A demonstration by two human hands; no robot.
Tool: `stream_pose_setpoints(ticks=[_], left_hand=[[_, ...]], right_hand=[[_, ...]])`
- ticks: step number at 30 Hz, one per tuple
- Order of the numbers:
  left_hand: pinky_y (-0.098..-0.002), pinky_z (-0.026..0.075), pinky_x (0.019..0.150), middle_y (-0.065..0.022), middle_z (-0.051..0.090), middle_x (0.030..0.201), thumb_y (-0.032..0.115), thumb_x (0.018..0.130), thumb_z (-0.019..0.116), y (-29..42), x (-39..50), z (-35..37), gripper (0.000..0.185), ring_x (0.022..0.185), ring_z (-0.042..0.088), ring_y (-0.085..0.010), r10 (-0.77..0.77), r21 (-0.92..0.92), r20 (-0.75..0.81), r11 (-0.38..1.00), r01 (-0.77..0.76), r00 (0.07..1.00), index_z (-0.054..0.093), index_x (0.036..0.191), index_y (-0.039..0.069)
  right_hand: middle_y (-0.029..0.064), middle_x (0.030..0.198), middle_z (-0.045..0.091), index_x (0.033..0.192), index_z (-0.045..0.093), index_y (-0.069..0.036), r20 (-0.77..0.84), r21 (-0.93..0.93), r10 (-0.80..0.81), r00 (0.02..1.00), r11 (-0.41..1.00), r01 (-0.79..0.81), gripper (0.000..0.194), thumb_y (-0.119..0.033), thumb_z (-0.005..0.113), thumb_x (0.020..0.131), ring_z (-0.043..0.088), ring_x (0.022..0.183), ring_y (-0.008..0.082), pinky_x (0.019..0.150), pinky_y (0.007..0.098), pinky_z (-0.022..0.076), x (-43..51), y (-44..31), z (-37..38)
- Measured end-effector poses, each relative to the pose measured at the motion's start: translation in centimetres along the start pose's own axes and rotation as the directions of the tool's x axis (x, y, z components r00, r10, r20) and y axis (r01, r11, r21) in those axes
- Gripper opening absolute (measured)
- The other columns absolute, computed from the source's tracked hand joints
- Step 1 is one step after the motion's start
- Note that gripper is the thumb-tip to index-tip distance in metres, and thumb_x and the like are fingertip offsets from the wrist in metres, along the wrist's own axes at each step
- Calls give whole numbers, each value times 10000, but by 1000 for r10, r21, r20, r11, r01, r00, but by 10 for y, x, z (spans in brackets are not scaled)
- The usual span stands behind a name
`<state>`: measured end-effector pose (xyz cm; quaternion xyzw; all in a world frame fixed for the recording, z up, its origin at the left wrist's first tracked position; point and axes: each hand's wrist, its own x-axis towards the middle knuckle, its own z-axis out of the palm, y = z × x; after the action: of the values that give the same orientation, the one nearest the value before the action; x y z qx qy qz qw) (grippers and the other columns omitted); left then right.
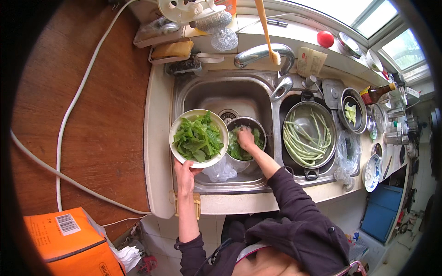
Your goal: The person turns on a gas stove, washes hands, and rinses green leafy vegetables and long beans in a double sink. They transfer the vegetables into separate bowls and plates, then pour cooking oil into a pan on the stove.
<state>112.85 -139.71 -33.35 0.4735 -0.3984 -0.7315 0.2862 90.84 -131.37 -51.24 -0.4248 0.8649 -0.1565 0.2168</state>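
My left hand (186,174) grips the near rim of a white bowl (175,150) heaped with green leafy vegetables (198,138), over the left part of the sink basin. In a round metal pot (264,132) standing in the basin, my right hand (246,137) reaches into water with more leaves (236,150); its fingertips are partly hidden, so what they grasp cannot be made out. A clear plastic bag (221,170) lies beneath and between bowl and pot.
A steel pan (333,132) of long beans (302,146) sits over the right basin. The faucet (266,51) arches behind, with a brush (267,34) hanging before it. A strainer (362,117), sauce bottle (376,93) and patterned dish (372,172) stand rightward. A wooden surface (100,120) lies left.
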Motion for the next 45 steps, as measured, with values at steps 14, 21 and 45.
stream_pose_setpoints(ticks=[14,21,45], left_hand=[[-295,564,507,-156,491,1074,-12,680,385,0,1,-5,589,770,617,-242,-33,-13,18,999,33,999,270,1255,52],[-289,564,512,-163,487,1079,-10,686,386,2,-1,-4,582,773,616,-239,-16,-7,16,1000,16,1000,272,1254,46],[-311,573,531,-149,461,1126,-17,661,376,2,1,-3,637,852,598,-249,-21,36,18,999,21,1000,248,1279,72]], right_hand=[[109,931,507,796,558,-55,-320,52,-216,922,968,245,151,-115,614,669,484,909,293,726,393,452,-22,-7,-72],[171,946,456,747,543,19,-221,-111,-75,972,993,51,89,-31,507,683,450,950,324,674,389,483,-11,-19,-36],[99,1001,504,875,601,-28,-296,154,21,955,988,27,274,-150,649,635,463,971,280,783,396,444,-35,-16,-79]])
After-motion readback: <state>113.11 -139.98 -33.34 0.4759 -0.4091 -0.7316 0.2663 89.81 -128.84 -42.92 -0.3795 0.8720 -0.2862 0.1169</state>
